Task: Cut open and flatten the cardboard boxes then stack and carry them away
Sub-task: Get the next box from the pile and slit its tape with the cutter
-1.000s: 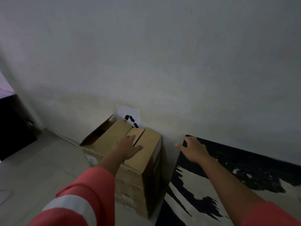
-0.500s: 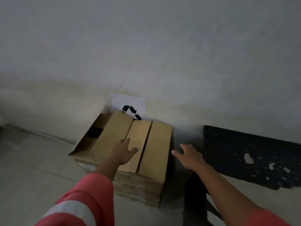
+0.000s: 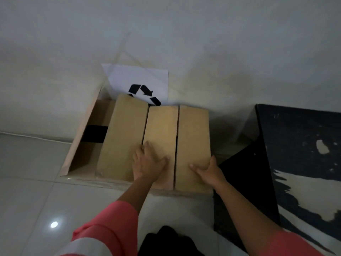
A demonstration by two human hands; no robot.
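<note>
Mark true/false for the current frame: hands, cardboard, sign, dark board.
1. The left hand rests flat on the cardboard panels. True.
2. The right hand hangs clear of the cardboard. False: it touches the rightmost panel at its right edge.
3. A white sheet with a recycling symbol sits against the wall behind the panels. True.
4. The black-and-white board lies left of the panels. False: it lies to their right.
</note>
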